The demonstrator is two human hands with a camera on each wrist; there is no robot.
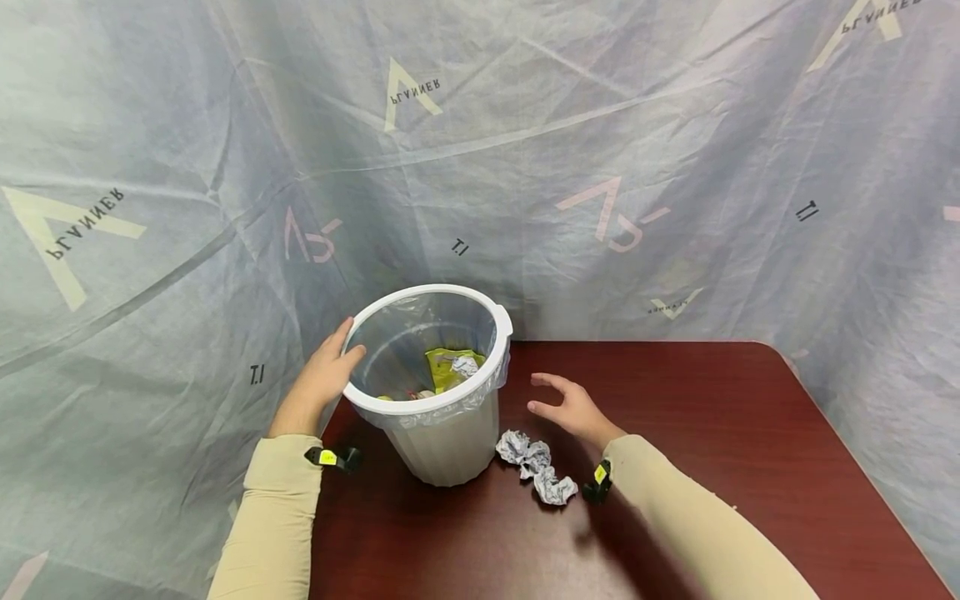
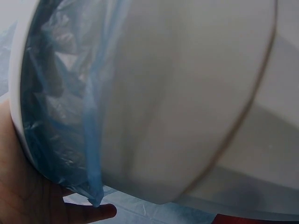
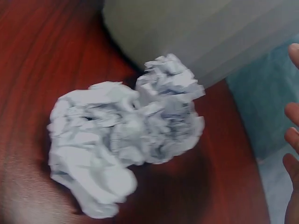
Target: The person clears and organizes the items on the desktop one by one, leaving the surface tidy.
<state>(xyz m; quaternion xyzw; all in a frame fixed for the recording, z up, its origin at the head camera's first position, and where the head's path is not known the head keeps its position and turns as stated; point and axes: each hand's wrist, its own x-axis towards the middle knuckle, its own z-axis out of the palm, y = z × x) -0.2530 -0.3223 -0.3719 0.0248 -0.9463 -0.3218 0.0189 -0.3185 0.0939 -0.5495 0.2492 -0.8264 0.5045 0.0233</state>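
A pale trash can (image 1: 442, 446) with a white rim and a clear plastic liner (image 2: 70, 102) stands at the left of the table. My left hand (image 1: 327, 371) holds its rim at the left, thumb over the edge and fingers outside. Inside lie a yellow-green wrapper (image 1: 442, 375), crumpled paper (image 1: 465, 365) and small bits partly hidden by the rim. Against the can's right foot sit several crumpled paper balls (image 1: 553, 486), seen close in the right wrist view (image 3: 93, 140). Above the table, right of the can, my right hand (image 1: 573, 408) hovers with loosely bent fingers, holding nothing.
The dark red wooden table (image 1: 697, 417) stretches to the right, with a rounded far corner. Grey printed sheeting (image 1: 480, 167) hangs behind and along both sides, close to the can's left and back.
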